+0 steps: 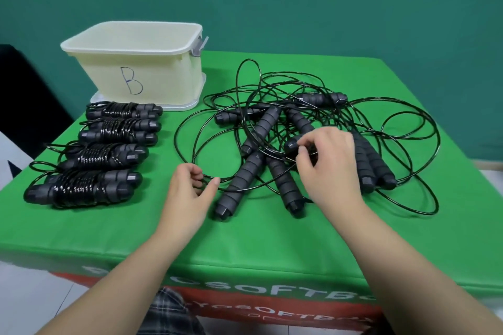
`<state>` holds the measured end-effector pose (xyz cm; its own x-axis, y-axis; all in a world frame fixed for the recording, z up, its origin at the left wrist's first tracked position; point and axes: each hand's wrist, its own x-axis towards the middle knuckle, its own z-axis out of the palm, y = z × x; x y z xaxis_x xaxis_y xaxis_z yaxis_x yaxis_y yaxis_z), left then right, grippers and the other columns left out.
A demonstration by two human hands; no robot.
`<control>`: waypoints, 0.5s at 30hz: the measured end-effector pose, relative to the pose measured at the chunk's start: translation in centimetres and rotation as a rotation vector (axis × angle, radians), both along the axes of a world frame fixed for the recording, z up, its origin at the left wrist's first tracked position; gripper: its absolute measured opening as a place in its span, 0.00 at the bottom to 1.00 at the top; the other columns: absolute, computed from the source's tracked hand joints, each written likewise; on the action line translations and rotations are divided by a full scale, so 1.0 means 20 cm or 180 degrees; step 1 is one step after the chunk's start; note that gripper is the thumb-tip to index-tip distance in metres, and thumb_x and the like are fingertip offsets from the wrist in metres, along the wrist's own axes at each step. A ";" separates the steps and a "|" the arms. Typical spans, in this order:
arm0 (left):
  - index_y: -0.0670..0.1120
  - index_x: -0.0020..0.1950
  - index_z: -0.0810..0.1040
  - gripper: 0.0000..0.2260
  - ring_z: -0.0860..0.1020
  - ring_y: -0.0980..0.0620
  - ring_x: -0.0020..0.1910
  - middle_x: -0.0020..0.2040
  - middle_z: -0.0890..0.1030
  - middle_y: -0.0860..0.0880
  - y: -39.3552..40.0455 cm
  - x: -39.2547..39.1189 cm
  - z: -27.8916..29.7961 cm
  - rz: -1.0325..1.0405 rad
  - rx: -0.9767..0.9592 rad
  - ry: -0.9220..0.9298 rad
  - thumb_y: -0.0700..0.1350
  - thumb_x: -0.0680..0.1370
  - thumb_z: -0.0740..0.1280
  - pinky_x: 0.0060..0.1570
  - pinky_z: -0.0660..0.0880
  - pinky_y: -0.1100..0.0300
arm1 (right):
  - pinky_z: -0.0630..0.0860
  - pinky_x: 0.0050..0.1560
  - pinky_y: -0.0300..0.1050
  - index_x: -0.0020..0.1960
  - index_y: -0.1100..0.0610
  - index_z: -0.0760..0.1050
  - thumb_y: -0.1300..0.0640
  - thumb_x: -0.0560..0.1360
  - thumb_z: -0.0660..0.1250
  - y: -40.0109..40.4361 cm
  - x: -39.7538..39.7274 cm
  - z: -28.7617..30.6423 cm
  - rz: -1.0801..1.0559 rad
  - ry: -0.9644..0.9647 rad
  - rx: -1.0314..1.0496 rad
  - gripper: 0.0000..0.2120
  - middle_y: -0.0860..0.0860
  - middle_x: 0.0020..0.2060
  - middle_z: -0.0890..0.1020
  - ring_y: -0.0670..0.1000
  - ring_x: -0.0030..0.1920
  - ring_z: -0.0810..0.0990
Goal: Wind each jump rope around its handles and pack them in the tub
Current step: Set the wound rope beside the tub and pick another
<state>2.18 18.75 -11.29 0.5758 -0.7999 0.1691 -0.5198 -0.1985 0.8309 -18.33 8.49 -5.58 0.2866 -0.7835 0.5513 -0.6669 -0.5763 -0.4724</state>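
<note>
A cream rectangular plastic tub (141,73) is standing in the upper left of the frame on the green padded tabletop (272,239); its near wall is carrying a handwritten blue letter "B" (131,80). A grey latch (200,46) is showing at the tub's right rim.

Below the tub, along the left of the frame, four wound black jump rope bundles (109,149) are lying in a column, each with cord wrapped round paired handles.

At centre and right of the frame, a tangle of loose black jump ropes with dark grey foam handles (299,139) is spreading over the tabletop.

The left hand (190,193) is pinching a black cord loop (206,178) at the tangle's lower left edge, fingers curled round it. The right hand (329,163) is reaching into the tangle's middle, fingertips pinching cord beside a handle end (291,144).

Along the tabletop's front edge at the bottom of the frame, white lettering (272,294) is partly reading "SOFTB".
</note>
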 end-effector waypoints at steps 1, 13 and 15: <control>0.46 0.54 0.68 0.13 0.72 0.51 0.44 0.49 0.72 0.48 -0.02 0.01 0.00 -0.0047 0.0009 -0.0137 0.47 0.75 0.69 0.45 0.71 0.62 | 0.59 0.51 0.39 0.47 0.56 0.74 0.59 0.74 0.65 -0.05 0.00 0.01 -0.0121 0.0114 0.0058 0.02 0.52 0.47 0.77 0.58 0.53 0.72; 0.40 0.70 0.64 0.27 0.63 0.43 0.69 0.68 0.68 0.42 -0.22 0.11 0.00 0.0531 0.0531 -0.0825 0.47 0.75 0.68 0.69 0.58 0.51 | 0.53 0.74 0.57 0.72 0.52 0.64 0.39 0.76 0.58 -0.42 0.13 -0.01 -0.0443 0.1431 0.1524 0.29 0.53 0.74 0.62 0.54 0.76 0.54; 0.42 0.71 0.65 0.26 0.62 0.44 0.69 0.67 0.71 0.44 -0.23 0.10 0.00 0.0565 0.0601 -0.0823 0.49 0.76 0.66 0.69 0.59 0.48 | 0.48 0.75 0.56 0.74 0.50 0.63 0.39 0.77 0.55 -0.42 0.13 -0.03 -0.0441 0.1555 0.1512 0.29 0.52 0.76 0.57 0.53 0.77 0.49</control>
